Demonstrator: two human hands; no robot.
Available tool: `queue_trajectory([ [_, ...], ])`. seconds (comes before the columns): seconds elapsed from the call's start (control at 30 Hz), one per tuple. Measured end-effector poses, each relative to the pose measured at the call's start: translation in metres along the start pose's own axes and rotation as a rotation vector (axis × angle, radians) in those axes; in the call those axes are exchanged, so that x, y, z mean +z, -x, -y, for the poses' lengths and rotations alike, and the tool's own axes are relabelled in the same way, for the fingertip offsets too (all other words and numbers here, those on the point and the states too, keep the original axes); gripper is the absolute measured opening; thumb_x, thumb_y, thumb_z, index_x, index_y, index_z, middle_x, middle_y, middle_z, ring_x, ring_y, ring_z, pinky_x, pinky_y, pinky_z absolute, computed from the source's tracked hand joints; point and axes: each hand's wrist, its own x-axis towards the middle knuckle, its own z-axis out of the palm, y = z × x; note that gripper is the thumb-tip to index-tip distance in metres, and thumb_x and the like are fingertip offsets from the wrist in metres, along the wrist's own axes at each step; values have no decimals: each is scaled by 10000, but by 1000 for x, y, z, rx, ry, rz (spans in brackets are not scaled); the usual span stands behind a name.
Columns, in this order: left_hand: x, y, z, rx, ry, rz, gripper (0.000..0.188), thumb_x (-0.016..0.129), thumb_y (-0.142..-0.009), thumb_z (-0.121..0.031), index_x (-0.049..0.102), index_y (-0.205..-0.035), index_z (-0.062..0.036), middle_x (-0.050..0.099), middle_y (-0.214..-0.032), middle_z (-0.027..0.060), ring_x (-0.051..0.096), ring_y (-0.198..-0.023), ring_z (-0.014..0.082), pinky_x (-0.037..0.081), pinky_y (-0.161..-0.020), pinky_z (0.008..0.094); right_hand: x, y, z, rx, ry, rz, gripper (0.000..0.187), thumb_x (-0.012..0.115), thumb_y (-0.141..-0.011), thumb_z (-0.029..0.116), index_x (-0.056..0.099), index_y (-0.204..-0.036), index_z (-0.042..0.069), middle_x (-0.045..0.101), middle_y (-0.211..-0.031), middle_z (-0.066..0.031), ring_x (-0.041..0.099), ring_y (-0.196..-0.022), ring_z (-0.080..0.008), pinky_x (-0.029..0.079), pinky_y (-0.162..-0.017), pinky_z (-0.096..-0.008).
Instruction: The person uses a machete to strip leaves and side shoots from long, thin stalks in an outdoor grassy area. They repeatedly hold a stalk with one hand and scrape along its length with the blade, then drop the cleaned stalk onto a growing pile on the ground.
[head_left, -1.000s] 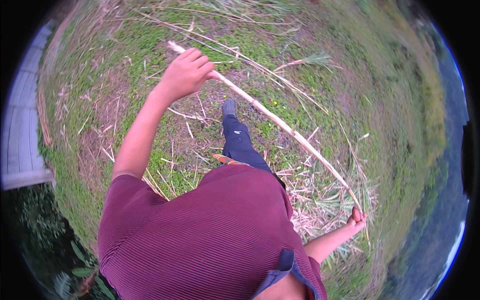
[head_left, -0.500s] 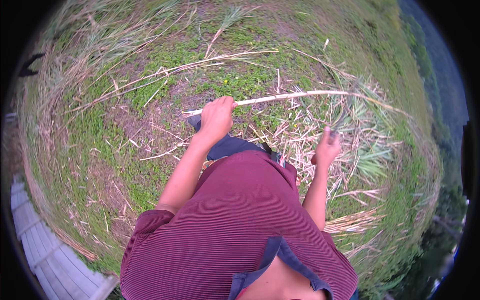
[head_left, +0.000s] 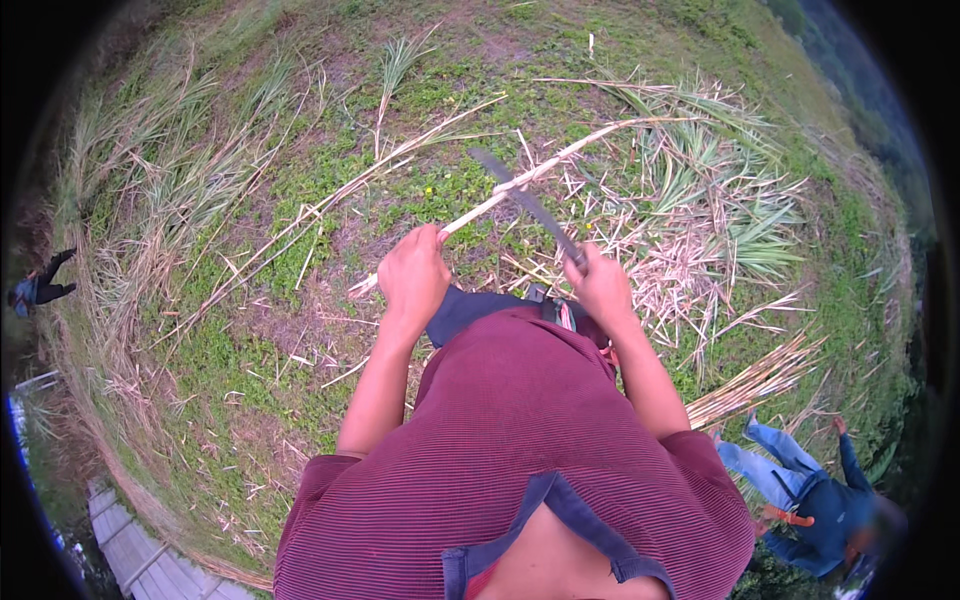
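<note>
Fingers wrapped around it, the left hand (head_left: 412,268) holds a long pale-tan cane stalk (head_left: 535,174) near its thicker end; the stalk runs toward two o'clock. The right hand (head_left: 603,290), curled closed, grips a long grey knife (head_left: 545,218) pointing between ten and eleven, its blade crossing the stalk; contact is unclear. Low green grass (head_left: 445,180) separates the stalk from straw-coloured stems (head_left: 345,188) toward eleven. A tan cane bundle (head_left: 755,380) lies at four.

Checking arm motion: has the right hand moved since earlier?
Yes: the right hand went left, from the right side of the leaf pile to its left.
</note>
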Motion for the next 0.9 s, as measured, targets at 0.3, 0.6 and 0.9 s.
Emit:
queue_trajectory([
  [0.3, -25, 19, 7, -1, -73, -43, 58, 589, -897, -108, 628, -858, -89, 644, -748, 96, 624, -658, 324, 445, -545, 431, 4, -5, 13, -292, 78, 37, 297, 605, -885, 370, 552, -922, 79, 663, -686, -154, 664, -620, -340, 532, -582, -481],
  [0.6, -44, 38, 14, -44, -157, -51, 15, 622, -842, -74, 621, -829, -68, 624, -728, 86, 625, -665, 298, 458, -571, 407, 3, -16, 3, -54, -24, 95, 307, 618, -875, 371, 602, -882, 64, 671, -717, -175, 666, -647, -363, 534, -653, -470],
  [0.9, -102, 60, 34, -14, -198, -171, 34, 611, -862, -61, 632, -848, -84, 633, -730, 69, 612, -620, 267, 441, -544, 382, 4, -65, -81, 242, 4, -67, 342, 581, -898, 382, 620, -929, 44, 673, -719, -190, 682, -704, -351, 535, -678, -487],
])
